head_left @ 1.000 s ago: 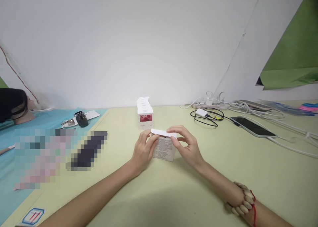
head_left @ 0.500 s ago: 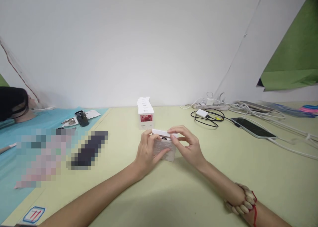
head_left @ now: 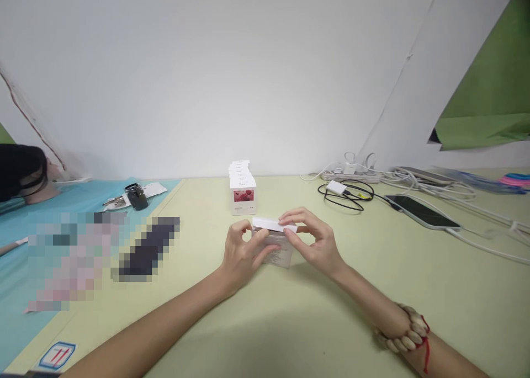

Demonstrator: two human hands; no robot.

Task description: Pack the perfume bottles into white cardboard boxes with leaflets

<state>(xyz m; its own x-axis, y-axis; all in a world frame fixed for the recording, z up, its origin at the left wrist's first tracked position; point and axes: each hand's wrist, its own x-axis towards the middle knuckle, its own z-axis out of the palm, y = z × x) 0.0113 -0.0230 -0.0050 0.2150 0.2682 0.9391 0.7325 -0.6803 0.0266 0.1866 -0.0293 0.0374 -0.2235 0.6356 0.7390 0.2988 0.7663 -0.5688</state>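
Observation:
A small white carton [head_left: 281,255] stands on the table between my hands, its printed side facing me. Its white lid flap [head_left: 271,224] slants over the top, with a narrow dark gap beneath the front edge. My left hand [head_left: 244,248] grips the carton's left side, thumb across the printed face. On the right, my right hand [head_left: 314,240] pinches the lid's corner between thumb and fingers. Behind them a row of similar white cartons [head_left: 243,198] runs back toward the wall; the front one carries a red flower picture.
At right lie a phone [head_left: 422,211], a black cable [head_left: 345,204] with a white adapter, and a power strip [head_left: 351,176] with white cords. On the left blue cloth stands a dark jar [head_left: 136,196]. Part of another person's head [head_left: 25,174] shows at the far left.
The lid flap has come down over the carton's opening, and the round dark thing inside is now covered. My left fingers have shifted slightly left and down.

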